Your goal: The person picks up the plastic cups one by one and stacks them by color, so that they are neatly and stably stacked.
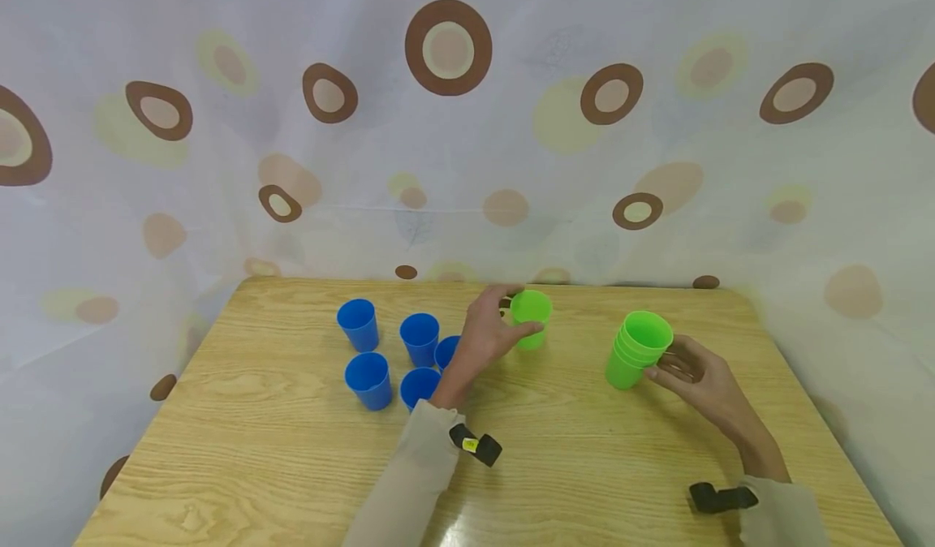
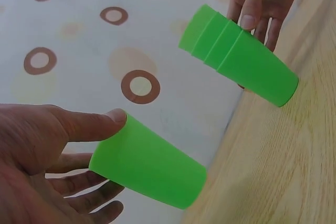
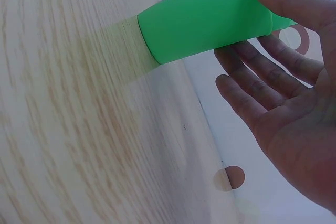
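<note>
In the head view my left hand [image 1: 488,332] grips a single green cup [image 1: 531,332] near its rim, thumb on the near side and fingers on the far side. The left wrist view shows that green cup [image 2: 149,163] leaning away from the palm, its base close to the table. To the right, my right hand [image 1: 697,376] pinches a stack of nested green cups [image 1: 634,352] around the upper part. The stack's base [image 3: 173,35] meets the tabletop in the right wrist view. A gap separates the single cup from the stack.
Several blue cups stand mouth up on the left half of the wooden table [image 1: 241,433], among them a front-left blue cup [image 1: 368,383]. My left forearm partly covers one blue cup [image 1: 445,352]. A patterned curtain [image 1: 467,165] hangs behind the table.
</note>
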`<action>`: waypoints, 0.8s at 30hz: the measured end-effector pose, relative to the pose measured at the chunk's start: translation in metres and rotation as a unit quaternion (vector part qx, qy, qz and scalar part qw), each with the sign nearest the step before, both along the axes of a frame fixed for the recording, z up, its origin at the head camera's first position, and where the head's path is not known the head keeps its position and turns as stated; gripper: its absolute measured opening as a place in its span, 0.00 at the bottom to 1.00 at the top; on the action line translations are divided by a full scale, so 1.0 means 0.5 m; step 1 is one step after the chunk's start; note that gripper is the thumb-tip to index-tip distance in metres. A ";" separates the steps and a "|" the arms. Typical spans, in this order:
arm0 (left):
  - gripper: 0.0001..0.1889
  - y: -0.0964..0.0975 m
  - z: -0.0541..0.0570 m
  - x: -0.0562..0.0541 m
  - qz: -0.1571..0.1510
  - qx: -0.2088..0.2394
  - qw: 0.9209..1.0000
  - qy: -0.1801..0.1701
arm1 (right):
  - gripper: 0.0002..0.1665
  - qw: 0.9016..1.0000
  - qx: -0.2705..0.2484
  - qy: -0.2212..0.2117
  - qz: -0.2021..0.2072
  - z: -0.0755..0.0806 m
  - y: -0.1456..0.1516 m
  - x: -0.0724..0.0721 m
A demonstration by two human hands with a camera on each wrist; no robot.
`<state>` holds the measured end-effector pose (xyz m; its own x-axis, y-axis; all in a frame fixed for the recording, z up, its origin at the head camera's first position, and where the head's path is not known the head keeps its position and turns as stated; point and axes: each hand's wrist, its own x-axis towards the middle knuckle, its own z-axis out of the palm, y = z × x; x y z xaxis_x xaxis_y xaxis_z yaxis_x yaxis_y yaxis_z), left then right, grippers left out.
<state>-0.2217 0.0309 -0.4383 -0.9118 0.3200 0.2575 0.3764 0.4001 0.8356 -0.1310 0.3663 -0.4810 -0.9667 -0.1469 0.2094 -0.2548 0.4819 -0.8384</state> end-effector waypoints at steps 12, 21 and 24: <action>0.33 0.003 0.026 0.018 -0.029 0.066 0.997 -0.012 | 0.32 1.000 0.006 -0.004 -0.006 0.002 0.000 0.003; 0.32 0.006 0.038 0.023 -0.039 0.081 0.995 -0.033 | 0.32 1.000 0.006 -0.005 -0.005 0.002 0.001 0.001; 0.32 0.008 0.042 0.026 -0.050 0.086 0.994 -0.043 | 0.32 1.000 0.006 -0.003 -0.004 0.002 0.001 0.001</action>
<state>-0.2086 0.0348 -0.4176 -0.8987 0.3678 0.2391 0.3315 0.2126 0.9192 -0.1307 0.3666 -0.4799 -0.9693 -0.1415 0.2012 -0.2453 0.4944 -0.8339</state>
